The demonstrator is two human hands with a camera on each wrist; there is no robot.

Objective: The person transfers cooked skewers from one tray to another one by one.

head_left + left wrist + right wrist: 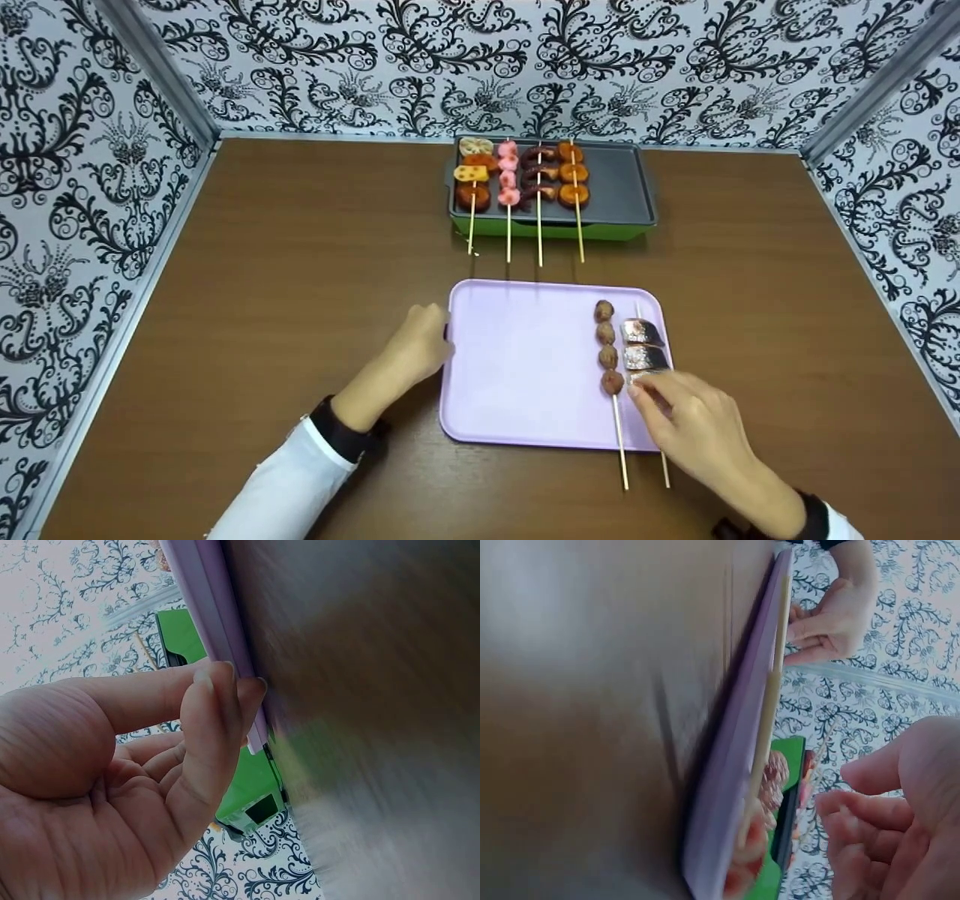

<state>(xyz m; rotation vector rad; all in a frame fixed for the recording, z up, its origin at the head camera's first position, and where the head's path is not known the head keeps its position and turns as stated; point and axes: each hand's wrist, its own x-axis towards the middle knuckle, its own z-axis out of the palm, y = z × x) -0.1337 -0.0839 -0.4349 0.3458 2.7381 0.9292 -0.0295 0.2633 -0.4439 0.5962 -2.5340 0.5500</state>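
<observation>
The lilac tray [517, 367] is set on the near half of a brown surface [322, 225]. Its left rim is gripped by the left hand [420, 341], the thumb and fingers being closed about the edge. The right hand [701, 427] is held above the tray's near right part, with a narrow gap left between thumb and forefinger and nothing grasped. By it the skewer of silver and black pieces [643, 357] is partly covered; whether it is touched cannot be told. Just left of this is laid the skewer of four brown balls [607, 356]; both sticks are extended past the near rim. Beyond the tray is placed a green grill with a dark plate [622, 176], on whose left and middle parts four skewers are laid: mixed pieces [471, 174], pink pieces [508, 177], dark curled pieces [531, 174] and orange rounds [574, 173].
</observation>
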